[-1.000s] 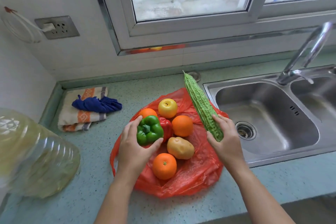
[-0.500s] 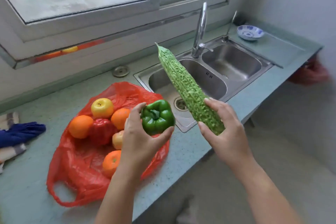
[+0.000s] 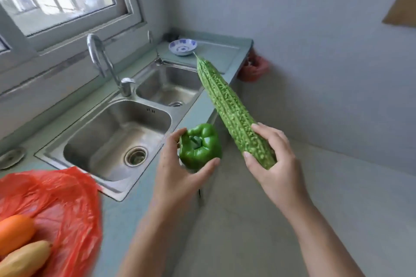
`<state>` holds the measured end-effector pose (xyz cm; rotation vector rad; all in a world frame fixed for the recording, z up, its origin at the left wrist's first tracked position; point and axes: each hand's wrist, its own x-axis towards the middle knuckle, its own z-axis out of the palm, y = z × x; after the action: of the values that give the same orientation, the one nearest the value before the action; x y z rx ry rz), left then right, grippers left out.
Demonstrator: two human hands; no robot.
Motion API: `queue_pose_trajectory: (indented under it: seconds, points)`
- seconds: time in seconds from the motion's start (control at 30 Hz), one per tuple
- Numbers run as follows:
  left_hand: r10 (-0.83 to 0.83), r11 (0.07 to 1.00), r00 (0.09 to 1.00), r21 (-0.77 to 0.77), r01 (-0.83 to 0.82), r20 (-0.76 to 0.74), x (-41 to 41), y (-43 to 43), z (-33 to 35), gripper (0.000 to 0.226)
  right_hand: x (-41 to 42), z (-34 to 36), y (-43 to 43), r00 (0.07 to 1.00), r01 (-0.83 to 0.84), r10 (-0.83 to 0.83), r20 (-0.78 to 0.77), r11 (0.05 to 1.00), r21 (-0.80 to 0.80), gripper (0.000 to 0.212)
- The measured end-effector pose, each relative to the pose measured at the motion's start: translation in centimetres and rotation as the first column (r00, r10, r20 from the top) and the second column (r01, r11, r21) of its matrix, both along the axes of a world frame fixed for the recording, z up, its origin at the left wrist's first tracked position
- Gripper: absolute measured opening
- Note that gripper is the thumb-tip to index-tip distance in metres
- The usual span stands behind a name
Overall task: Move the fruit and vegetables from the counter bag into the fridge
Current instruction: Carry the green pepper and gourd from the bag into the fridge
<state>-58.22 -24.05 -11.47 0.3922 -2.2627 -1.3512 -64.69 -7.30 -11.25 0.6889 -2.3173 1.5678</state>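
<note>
My left hand grips a green bell pepper, held in the air past the counter's front edge. My right hand holds the lower end of a long, bumpy bitter gourd that points up and to the left. The red plastic bag lies on the counter at the lower left, with an orange and a potato showing at its edge. The fridge is out of view.
A double steel sink with a tall faucet sits in the counter. A blue-patterned bowl stands at the counter's far end. A red bag hangs beside that end. Grey floor spreads to the right.
Both hands lifted the pepper and the gourd off the bag and carried them right, past the sink. My view has swung right, leaving the bag at the lower left.
</note>
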Motion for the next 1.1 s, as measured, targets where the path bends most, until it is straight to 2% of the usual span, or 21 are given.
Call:
queue_pose_trajectory:
  seconds: [0.23, 0.47, 0.77, 0.87, 1.0, 1.1]
  points:
    - [-0.255, 0.960, 0.967, -0.123, 0.252, -0.010, -10.3, 15.0, 1.7, 0.077, -5.6, 0.7, 16.1, 0.955, 0.289, -0.289, -0.067, 0.957, -0.011, 0.047]
    - [-0.465, 0.883, 0.884, -0.088, 0.461, -0.033, -16.2, 28.8, 2.2, 0.081, -6.4, 0.6, 29.7, 0.823, 0.560, -0.565, -0.067, 0.825, -0.079, 0.048]
    - [-0.737, 0.672, 0.676, -0.092, 0.734, 0.015, -20.2, 43.1, 0.7, 0.081, -4.9, -1.0, 41.4, 0.614, 0.786, -0.789, 0.001, 0.611, -0.093, 0.048]
    - [-0.796, 0.602, 0.604, -0.061, 0.796, 0.030, -22.4, 47.7, 0.0, 0.078, -5.3, -1.5, 45.0, 0.529, 0.847, -0.849, 0.000, 0.528, -0.059, 0.049]
    - [-0.853, 0.523, 0.522, 0.033, 0.852, 0.022, -25.9, 54.8, -0.5, 0.089, -7.1, -1.5, 50.7, 0.407, 0.913, -0.913, -0.032, 0.407, -0.013, 0.049]
    - [-0.894, 0.446, 0.448, 0.075, 0.892, -0.003, -29.3, 60.3, -0.3, 0.082, -9.7, -0.8, 55.1, 0.333, 0.943, -0.941, -0.058, 0.333, 0.014, 0.049]
